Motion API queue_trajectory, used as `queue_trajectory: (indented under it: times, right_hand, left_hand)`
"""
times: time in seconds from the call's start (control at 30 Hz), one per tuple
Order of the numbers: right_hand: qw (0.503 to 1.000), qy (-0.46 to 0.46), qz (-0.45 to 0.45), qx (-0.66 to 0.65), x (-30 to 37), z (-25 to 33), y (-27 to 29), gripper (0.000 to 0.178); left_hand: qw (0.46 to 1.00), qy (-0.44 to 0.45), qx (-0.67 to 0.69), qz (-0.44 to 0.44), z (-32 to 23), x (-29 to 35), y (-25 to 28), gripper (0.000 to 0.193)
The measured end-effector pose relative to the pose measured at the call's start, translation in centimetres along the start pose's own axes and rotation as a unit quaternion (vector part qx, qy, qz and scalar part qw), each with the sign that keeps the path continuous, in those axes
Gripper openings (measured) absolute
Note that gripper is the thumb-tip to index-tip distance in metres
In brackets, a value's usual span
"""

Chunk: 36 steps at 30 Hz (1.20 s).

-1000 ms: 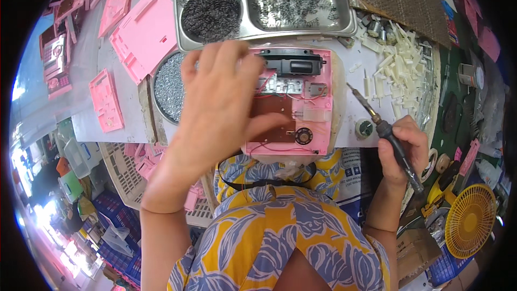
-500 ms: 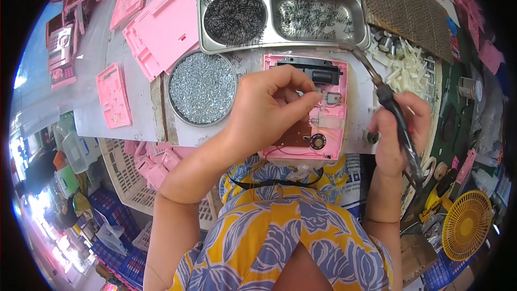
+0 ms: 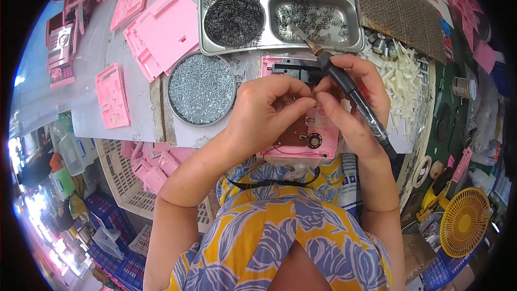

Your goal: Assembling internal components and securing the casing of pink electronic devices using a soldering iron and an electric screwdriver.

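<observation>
A pink plastic casing (image 3: 328,152) lies in front of me, with a black part (image 3: 293,68) at its far end, a brown circuit board (image 3: 291,136) and a small round dial (image 3: 314,140) inside. Above its middle, my left hand (image 3: 269,109) is closed in a pinch; what sits between its fingertips is too small to make out. My right hand (image 3: 360,102) grips a soldering iron (image 3: 344,83) with a black handle, its tip pointing up and left over the metal tray. The right thumb and fingertips meet the left fingertips, hiding the casing's right middle.
Beyond the casing stands a metal tray (image 3: 279,47) of small dark springs. A round dish of screws (image 3: 202,90) sits left, near pink panels (image 3: 167,32). White plastic parts (image 3: 404,75) are heaped at right, below corrugated cardboard (image 3: 396,11). A yellow fan (image 3: 465,222) is at lower right.
My right hand has moved left with the soldering iron, from beside the casing to over it, and its fingertips now meet my left hand's. The left hand stays nearly in place. The tray shifts slightly left.
</observation>
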State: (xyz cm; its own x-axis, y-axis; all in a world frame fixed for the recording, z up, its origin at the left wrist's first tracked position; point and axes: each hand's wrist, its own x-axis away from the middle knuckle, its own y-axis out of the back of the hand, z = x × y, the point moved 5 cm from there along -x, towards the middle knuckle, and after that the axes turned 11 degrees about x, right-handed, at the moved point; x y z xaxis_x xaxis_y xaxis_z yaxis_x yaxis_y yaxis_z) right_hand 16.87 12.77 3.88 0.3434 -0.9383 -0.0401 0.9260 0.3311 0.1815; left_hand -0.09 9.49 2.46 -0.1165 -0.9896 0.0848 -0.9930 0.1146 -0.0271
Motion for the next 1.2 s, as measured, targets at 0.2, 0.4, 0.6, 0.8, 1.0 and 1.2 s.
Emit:
queue_trajectory:
  times: [0.2, 0.4, 0.6, 0.8, 1.0, 1.2]
  right_hand:
    - [1.000, 0.008, -0.006, -0.004, 0.2, -0.4, -0.1, 0.051]
    - [1.000, -0.011, -0.026, 0.000, 0.8, -0.7, -0.1, 0.050]
    - [0.997, 0.017, -0.052, 0.060, 1.8, -1.0, -0.2, 0.049]
    - [0.984, 0.028, -0.147, 0.099, 2.9, -0.7, 4.6, 0.051]
    - [0.978, 0.050, -0.160, 0.124, 5.3, -0.6, 6.6, 0.047]
    - [0.983, 0.134, -0.076, 0.096, 6.3, -0.9, 6.0, 0.035]
  left_hand:
    - [0.997, -0.037, -0.056, 0.023, -0.5, 0.0, 0.0, 0.010]
    - [0.999, 0.044, 0.023, 0.014, 0.5, 0.1, 0.3, 0.008]
    - [0.991, 0.077, 0.111, 0.000, 1.2, -0.3, 0.5, 0.010]
    - [0.976, -0.056, -0.185, 0.099, -1.9, -2.1, -0.5, 0.011]
    - [0.961, -0.104, -0.251, 0.044, -0.8, -1.2, 0.4, 0.007]
    - [0.966, -0.114, -0.230, -0.012, 0.0, -0.9, -0.2, 0.006]
